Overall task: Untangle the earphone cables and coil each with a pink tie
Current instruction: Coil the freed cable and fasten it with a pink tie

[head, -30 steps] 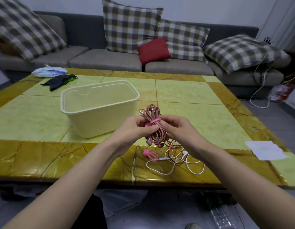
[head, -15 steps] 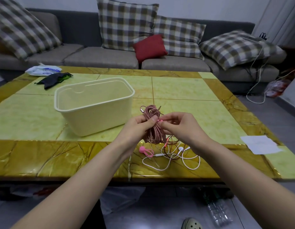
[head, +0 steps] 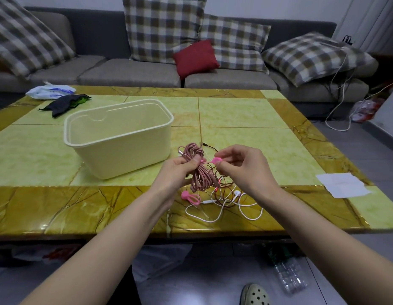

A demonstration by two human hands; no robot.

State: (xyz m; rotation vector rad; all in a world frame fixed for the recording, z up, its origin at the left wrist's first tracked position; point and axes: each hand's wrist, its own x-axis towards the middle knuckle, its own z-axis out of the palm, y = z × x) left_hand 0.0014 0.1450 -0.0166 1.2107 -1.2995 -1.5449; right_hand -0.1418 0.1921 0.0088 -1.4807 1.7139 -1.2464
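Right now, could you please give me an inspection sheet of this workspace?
Surface: tiled table, yellow-green with a brown border.
Job's things: coiled pink cable; pink tie stretched from it; spare tie on the table; cream tub, looks empty.
Clutter: paper sheet, dark cloth, plastic bag.
Hands: left hand grips the coil; right hand pinches the tie's end.
Cables: white earphones and brown cable lie tangled near the front edge.
Surroundings: sofa with cushions; white cord, bottle, shoe on the floor.
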